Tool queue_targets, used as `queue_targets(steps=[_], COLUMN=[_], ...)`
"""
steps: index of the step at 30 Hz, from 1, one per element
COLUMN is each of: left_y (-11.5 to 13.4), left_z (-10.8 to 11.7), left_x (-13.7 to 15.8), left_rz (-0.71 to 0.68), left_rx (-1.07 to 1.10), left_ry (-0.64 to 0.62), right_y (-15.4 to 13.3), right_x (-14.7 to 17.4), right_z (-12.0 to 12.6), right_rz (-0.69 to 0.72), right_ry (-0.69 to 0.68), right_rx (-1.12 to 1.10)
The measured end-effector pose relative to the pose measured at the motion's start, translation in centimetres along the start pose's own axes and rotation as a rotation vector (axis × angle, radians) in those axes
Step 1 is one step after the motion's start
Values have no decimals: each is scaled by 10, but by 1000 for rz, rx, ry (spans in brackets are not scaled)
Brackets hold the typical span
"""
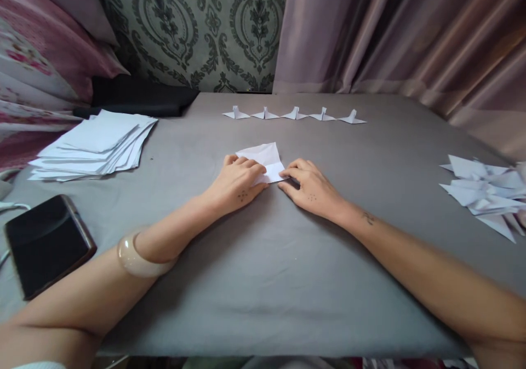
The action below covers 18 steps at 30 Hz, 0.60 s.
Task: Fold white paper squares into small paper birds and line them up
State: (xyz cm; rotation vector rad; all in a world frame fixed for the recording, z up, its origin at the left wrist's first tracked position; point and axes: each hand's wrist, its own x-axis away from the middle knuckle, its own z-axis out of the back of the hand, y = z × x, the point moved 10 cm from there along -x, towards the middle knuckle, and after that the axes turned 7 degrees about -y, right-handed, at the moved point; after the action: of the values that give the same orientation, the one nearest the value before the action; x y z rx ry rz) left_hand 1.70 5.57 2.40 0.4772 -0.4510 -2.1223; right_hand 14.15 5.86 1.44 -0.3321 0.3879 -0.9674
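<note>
A small white sheet of paper (263, 155) with crease lines lies in the middle of the grey-covered table. My left hand (242, 178) rests over its left and near part, fingers curled and pressing it down, thumb at the near edge. At the paper's right corner, my right hand (308, 185) pinches the edge between thumb and fingers. The left fingers hide part of the sheet. Beyond the paper, several folded white paper cranes (296, 114) stand in a row.
A stack of white paper (94, 144) sits at the left, in front of a black cloth-like item (143, 96). Nearer on that side is a black phone-like device (49, 243) beside a white cable. Folded paper pieces (485, 188) are piled at the right edge. Curtains (370, 35) border the back.
</note>
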Motion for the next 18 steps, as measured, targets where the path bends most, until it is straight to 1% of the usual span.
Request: queue_targets(steps=[5,7,9,13,18], left_y=[14,13,8,-8,-21], left_z=[-3,-3,-1,1,1], left_x=[-2,-5,-8,-17,-21], left_rz=[-47,-42,-6,96,244], left_rx=[-190,-260,-273,-135,44], left_ry=[-76,-74,-49,-32,-71], right_y=[1,0,1,9,21], right_x=[2,2,1,-3,-6], right_z=[3,4,5,6,4], right_rz=[-5,-3,-13,-72,-174], right_ry=[41,46,46,59,76], right_rx=[-5,-11,-24,-90,-174])
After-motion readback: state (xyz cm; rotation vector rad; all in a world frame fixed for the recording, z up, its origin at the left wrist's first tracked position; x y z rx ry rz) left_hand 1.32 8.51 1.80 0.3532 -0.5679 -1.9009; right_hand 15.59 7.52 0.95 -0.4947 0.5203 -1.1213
